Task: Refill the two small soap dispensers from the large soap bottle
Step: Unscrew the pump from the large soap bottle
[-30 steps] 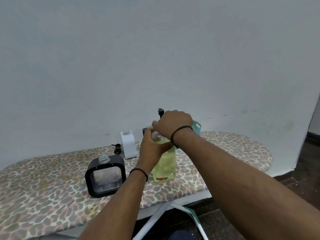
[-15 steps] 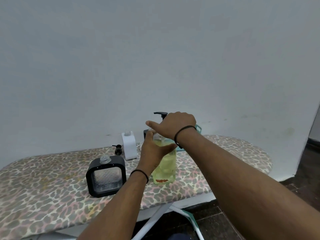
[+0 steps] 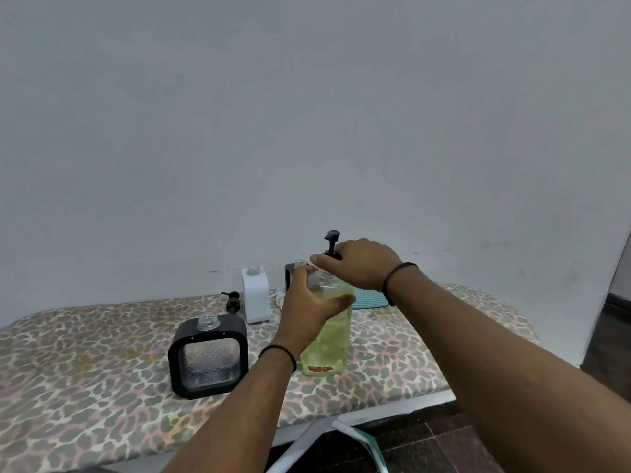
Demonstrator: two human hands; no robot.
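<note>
Head view, the only one. Large bottle point(image 3: 327, 339) stands upright on the leopard-print board point(image 3: 85, 363), near its front edge and right of centre; yellow-green soap fills most of it. Left hand point(image 3: 309, 310) grips the bottle's shoulder, thumb in front, the other fingers hidden behind. Right hand point(image 3: 356, 264) sits over the neck, fingers curled on the collar of the black pump point(image 3: 332, 242), whose head sticks up above the knuckles. Whether the collar is loose on its thread cannot be told; the hand covers the joint. Black dispenser point(image 3: 208, 356) stands just left of the bottle, near side, neck open, pump off; clear window shows no soap that I can make out. White dispenser point(image 3: 256, 295) farther back, also uncapped; fill level not visible through the opaque body. A loose black pump point(image 3: 233, 301) lies just left of the white one. A second black frame point(image 3: 292, 274) shows behind the left hand, mostly hidden. Teal basket point(image 3: 370, 298) at far right, behind the right wrist. Judgement: preparation stage. Both small dispensers are opened and ready; the large bottle is not yet opened, so its pump is the step in hand. Left: lift the pump out, pour into each dispenser, refit all pumps. No pouring done, as far as visible.
</note>
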